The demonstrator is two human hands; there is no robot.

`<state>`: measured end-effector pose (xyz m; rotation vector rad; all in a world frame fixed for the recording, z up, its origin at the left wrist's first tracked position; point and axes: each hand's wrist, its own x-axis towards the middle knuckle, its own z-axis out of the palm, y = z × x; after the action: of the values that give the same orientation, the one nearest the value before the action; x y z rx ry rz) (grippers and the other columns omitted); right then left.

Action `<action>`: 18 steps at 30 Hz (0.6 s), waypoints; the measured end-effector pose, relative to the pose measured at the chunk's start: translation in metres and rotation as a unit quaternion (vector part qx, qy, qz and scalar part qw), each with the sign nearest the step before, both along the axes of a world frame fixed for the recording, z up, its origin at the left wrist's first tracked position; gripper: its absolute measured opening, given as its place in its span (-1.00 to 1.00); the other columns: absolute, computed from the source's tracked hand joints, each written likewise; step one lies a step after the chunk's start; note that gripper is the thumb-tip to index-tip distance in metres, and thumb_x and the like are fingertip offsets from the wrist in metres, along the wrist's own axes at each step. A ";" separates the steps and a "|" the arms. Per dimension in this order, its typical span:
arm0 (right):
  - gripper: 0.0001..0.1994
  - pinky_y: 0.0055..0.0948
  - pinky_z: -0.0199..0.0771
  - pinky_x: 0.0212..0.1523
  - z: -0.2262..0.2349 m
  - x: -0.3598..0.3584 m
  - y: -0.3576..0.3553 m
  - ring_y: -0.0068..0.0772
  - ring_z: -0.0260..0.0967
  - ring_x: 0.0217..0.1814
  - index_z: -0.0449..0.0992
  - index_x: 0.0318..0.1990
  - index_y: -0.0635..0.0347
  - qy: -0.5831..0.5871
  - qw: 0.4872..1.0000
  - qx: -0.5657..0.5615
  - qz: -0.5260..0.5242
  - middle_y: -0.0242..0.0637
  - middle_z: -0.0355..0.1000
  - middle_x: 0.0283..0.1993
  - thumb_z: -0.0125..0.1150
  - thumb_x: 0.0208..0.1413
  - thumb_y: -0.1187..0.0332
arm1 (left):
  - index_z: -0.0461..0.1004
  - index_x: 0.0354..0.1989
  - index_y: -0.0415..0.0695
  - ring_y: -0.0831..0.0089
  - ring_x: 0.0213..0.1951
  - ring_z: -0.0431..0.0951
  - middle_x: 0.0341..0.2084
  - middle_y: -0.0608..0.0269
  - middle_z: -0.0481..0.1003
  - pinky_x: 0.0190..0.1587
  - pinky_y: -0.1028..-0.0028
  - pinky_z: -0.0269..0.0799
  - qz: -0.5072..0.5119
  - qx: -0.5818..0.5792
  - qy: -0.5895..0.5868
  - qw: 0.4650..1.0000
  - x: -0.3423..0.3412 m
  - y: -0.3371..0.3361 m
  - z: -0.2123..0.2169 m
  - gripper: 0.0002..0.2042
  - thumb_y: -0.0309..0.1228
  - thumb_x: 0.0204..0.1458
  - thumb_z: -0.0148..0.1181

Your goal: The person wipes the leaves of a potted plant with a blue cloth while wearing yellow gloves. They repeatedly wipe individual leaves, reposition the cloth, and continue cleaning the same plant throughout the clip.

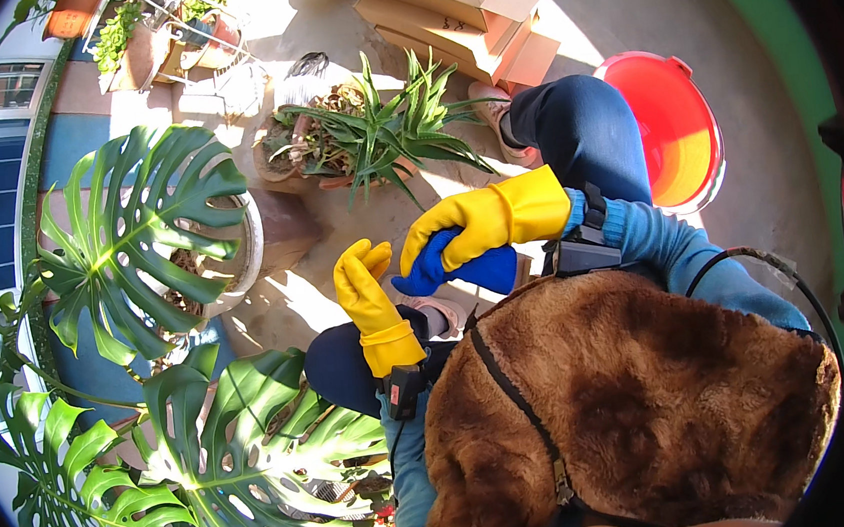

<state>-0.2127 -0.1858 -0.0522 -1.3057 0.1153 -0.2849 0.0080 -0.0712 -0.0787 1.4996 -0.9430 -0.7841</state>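
Both my hands wear yellow rubber gloves. My right hand (484, 223) is closed around a bunched blue cloth (483, 270), which hangs below the fingers toward my lap. To the left of the cloth, my left hand (370, 298) is raised with its fingers stretched and slightly bent, holding nothing. A small gap separates it from the cloth. Beyond my hands stands a spiky green aloe plant (400, 130) in a pot. On the left, a large split-leaf monstera (143, 233) spreads over a white round pot (252, 248).
At the right, beside my knee, stands a red bucket (665, 117). Cardboard boxes (466, 19) are stacked at the far side. More monstera leaves (243, 460) reach close to my left forearm. Potted plants (138, 52) sit on a white metal rack at the far left.
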 end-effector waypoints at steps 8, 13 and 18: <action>-0.53 -0.30 0.41 0.28 0.091 -0.085 -0.061 -0.24 0.45 0.26 0.49 0.20 0.37 -0.048 0.972 -0.156 -0.167 -0.04 0.50 0.22 0.23 0.08 0.52 | 0.48 0.09 -0.25 0.32 -0.13 0.69 -0.18 0.05 0.65 0.00 0.44 0.60 -0.025 -0.017 -0.033 0.999 0.006 -0.010 0.026 -0.69 -0.27 0.45 -0.07; -0.65 -0.29 0.54 0.17 0.106 -0.062 -0.096 -0.16 0.56 0.10 0.57 0.10 0.26 0.130 0.875 -0.398 -0.244 -0.11 0.56 0.07 0.30 0.14 0.49 | 0.48 0.12 -0.26 0.17 0.00 0.63 -0.07 0.04 0.63 0.09 0.32 0.50 -0.045 -0.113 -0.248 0.961 -0.002 -0.038 0.055 -0.74 -0.42 0.35 0.08; -0.59 -0.27 0.50 0.25 0.088 -0.048 -0.115 -0.04 0.53 0.11 0.55 0.18 0.15 -0.011 0.787 -0.570 -0.237 -0.10 0.54 0.12 0.42 0.17 0.36 | 0.43 0.22 -0.25 -0.15 0.21 0.44 0.04 -0.05 0.56 0.30 0.05 0.28 -0.099 -0.112 -0.485 0.861 -0.007 -0.075 0.066 -0.44 -0.21 0.10 0.38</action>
<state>-0.2611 -0.3010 0.0360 -2.4855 0.2783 -0.8923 0.0006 -0.1467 -0.0132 1.5904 -1.8840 0.0289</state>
